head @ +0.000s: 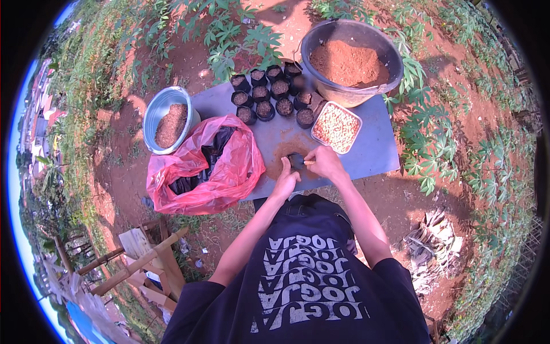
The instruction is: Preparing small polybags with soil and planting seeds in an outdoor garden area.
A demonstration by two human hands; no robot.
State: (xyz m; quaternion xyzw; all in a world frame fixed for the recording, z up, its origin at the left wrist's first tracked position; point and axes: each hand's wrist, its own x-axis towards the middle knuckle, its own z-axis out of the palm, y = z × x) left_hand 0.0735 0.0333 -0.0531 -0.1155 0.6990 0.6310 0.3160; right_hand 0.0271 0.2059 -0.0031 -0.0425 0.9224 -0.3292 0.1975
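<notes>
A black plastic seedling bag (295, 161) stands near the front edge of the grey-blue board (374, 150), on a patch of spilled soil. My left hand (287, 178) is around its left side, thumb pointing up at the rim. At its right side my right hand (323, 162) pinches a small, light tan thing (309, 162), too small to name surely. Just beyond the right hand sits a clear plastic tub of pale and reddish seeds (336, 127). Several soil-filled black seedling bags (279, 87) are grouped farther back on the board.
A large black basin (352, 88) of reddish soil stands at the back right. On the left are a light-blue basin (150, 124) with brown soil and a red plastic bag (240, 172) holding black plastic. Cassava-like plants (223, 38) grow behind; bamboo poles (139, 262) lie lower left.
</notes>
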